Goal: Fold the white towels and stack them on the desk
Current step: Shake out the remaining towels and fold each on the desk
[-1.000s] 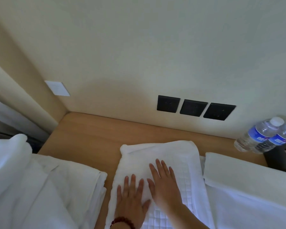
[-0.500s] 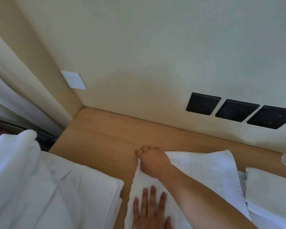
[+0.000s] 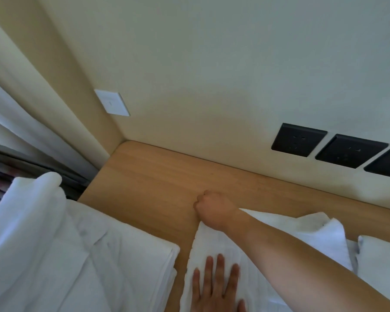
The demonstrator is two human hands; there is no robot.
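Observation:
A white towel [image 3: 279,242] with a woven grid lies folded on the wooden desk [image 3: 158,183]. My right hand [image 3: 214,209] reaches across it and grips its far left corner, fingers curled round the cloth. My left hand [image 3: 214,287] presses flat on the near part of the same towel, fingers straight and spread. Another folded white towel [image 3: 383,260] lies at the right edge of the view. A pile of white towels [image 3: 61,262] fills the left foreground, one bunched part rising at its far left.
Three black wall sockets [image 3: 300,140] sit low on the back wall, right of centre. A white switch plate [image 3: 112,102] is on the side wall at the desk's left corner. A curtain [image 3: 16,122] hangs at the far left.
My right hand left the towel's middle, reached to its far left corner and took hold of it. The view swung left, so the water bottles left the frame. My left hand stayed flat.

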